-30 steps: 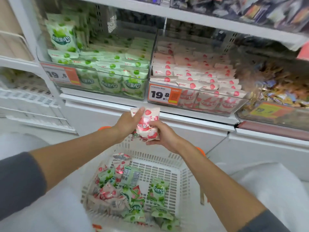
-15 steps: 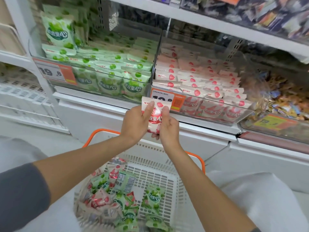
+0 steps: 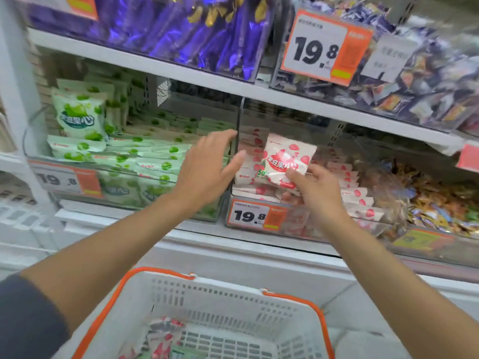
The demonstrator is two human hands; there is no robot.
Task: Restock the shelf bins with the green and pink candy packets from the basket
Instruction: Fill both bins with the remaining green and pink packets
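My right hand [image 3: 315,189] grips a pink candy packet [image 3: 286,161] by its lower edge, held upright over the clear bin of pink packets [image 3: 359,200]. My left hand [image 3: 207,167] hovers open, fingers spread, in front of the divider between that bin and the clear bin of green packets [image 3: 124,156]. It touches nothing that I can see. The white basket with orange handles [image 3: 233,301] sits below my arms; a few pink and green packets [image 3: 163,340] show at its bottom edge.
Above are bins of purple-wrapped sweets [image 3: 181,29] and mixed sweets [image 3: 420,81] with an orange price tag [image 3: 324,47]. Another bin of mixed sweets [image 3: 440,200] stands to the right. Price tags [image 3: 255,216] front the two bins. A white ledge [image 3: 233,255] runs below.
Both hands rose from the shelf edge to the bins. My left hand let go of the pink packet and opened. My right hand alone carries it over the pink bin. The view tilted up.
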